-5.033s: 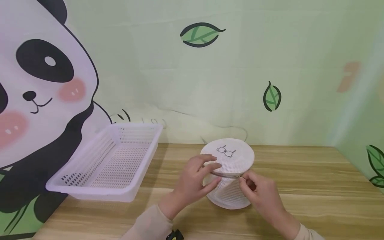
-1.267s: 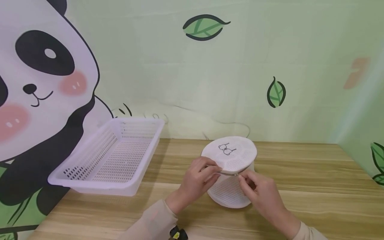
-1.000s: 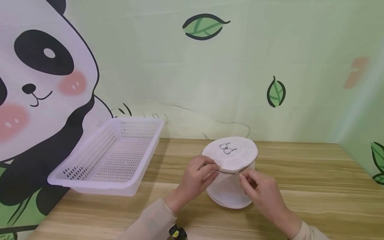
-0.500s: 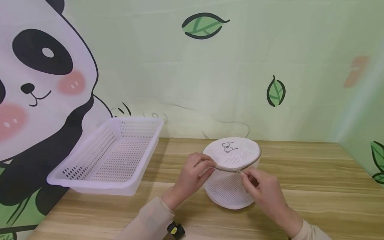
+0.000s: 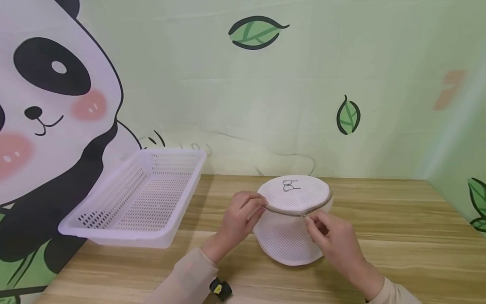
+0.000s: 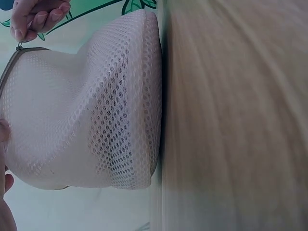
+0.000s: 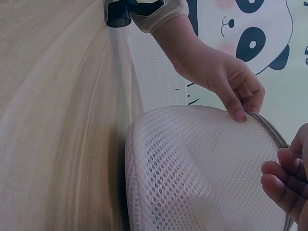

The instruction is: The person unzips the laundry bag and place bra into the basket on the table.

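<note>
A white cylindrical mesh laundry bag (image 5: 290, 240) stands on the wooden table, its side wall slightly creased. Its round lid (image 5: 294, 196) bears a small dark line drawing, and a grey-brown zipper (image 5: 282, 210) runs along the lid's edge. The left hand (image 5: 243, 217) pinches the bag's rim at the zipper, on the left, as the right wrist view also shows. Close to the front right of the rim, the right hand (image 5: 336, 236) pinches the small zipper pull (image 6: 19, 46), seen best in the left wrist view. The mesh hides whatever may be inside.
To the left stands a white plastic basket (image 5: 168, 238) with slotted walls. Behind the table hangs a green backdrop (image 5: 182, 97) with a panda and leaves. A black device (image 5: 220, 289) is at the left wrist, low over the wooden tabletop (image 5: 398, 236).
The bag's lid has turned, carrying the drawing round, and more zipper now shows along its right edge. The left hand, earlier spread over the lid, now pinches the rim slightly farther left.
</note>
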Tool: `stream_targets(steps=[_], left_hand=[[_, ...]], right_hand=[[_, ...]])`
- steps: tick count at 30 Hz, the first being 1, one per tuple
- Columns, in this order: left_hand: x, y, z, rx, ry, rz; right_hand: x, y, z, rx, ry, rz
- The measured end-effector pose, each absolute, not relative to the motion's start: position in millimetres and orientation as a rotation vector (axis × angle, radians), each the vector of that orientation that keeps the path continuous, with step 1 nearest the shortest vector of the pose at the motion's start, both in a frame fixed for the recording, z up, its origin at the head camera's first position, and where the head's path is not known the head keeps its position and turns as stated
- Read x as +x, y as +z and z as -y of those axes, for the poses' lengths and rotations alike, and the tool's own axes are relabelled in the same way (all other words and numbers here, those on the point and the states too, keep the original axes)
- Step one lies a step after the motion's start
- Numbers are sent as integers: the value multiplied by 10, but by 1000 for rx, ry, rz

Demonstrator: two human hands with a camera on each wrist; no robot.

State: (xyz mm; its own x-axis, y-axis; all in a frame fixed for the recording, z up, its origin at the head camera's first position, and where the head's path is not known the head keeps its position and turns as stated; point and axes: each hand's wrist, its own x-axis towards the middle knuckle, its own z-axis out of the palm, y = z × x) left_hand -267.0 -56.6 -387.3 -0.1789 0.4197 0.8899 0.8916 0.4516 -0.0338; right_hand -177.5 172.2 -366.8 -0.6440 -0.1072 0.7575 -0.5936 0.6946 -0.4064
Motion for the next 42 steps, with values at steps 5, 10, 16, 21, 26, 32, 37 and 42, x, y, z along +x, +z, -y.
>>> stream_targets(steps=[5,10,16,21,26,32,37,42], left_hand=[[-2678,-3869,573,-1093,-658,1802],[-2686,-3861,590,-1074,-660,1793],[-2729,-3869,624,-1044,-685,1769],[-2756,-3883,680,-990,-716,1813],[-2754,-3869,698,-967,-716,1846],[-2753,-3852,694,-963,-726,1842],[-2755,-3860,699,-963,-736,1846],[-2771,-3872,696,-966,-745,1839]], right_hand=[[-1774,-3657,-1727,518,859,2166],[-1776,-3657,-1732,522,851,2159],[-1758,-3635,-1738,517,882,2165],[-1755,-3626,-1754,523,866,2149],[-1763,-3626,-1756,549,850,2115],[-1764,-3621,-1749,569,845,2090],[-1762,-3629,-1744,578,844,2088],[-1759,-3633,-1741,583,844,2084]])
